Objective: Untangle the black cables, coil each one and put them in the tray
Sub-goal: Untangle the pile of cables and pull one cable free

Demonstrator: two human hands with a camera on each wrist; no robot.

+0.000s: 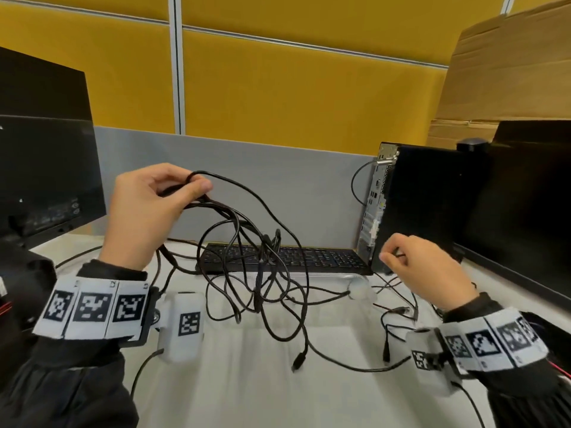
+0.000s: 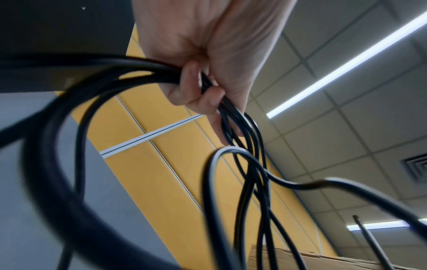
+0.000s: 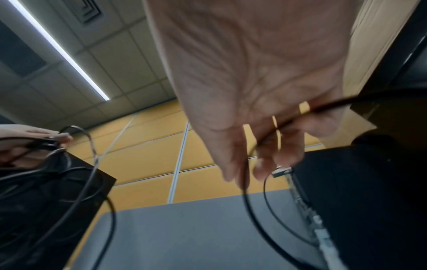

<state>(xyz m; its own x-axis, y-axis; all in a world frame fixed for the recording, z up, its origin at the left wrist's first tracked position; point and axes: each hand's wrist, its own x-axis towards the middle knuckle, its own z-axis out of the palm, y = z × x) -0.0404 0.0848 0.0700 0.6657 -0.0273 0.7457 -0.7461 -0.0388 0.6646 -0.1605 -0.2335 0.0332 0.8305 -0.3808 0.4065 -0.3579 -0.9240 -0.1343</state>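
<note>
My left hand [image 1: 191,186] is raised above the desk and grips a bundle of black cables [image 1: 265,251]. Its fingers curl round several strands [image 2: 249,173] in the left wrist view [image 2: 203,91]. From that hand the tangle hangs in loose loops down to the white desk [image 1: 247,390], in front of the keyboard. One plug end [image 1: 299,361] lies on the desk. My right hand [image 1: 391,254] is lower, beside the computer tower, and pinches a single thin black cable [image 3: 248,201] between thumb and fingers [image 3: 261,159]. No tray shows clearly in any view.
A black keyboard [image 1: 309,259] lies behind the tangle, against a grey partition [image 1: 247,174]. A black computer tower [image 1: 426,205] stands at the right, with a monitor [image 1: 531,217] beyond it. Another monitor [image 1: 46,174] stands at the left. A cardboard box [image 1: 509,72] rises at the back right.
</note>
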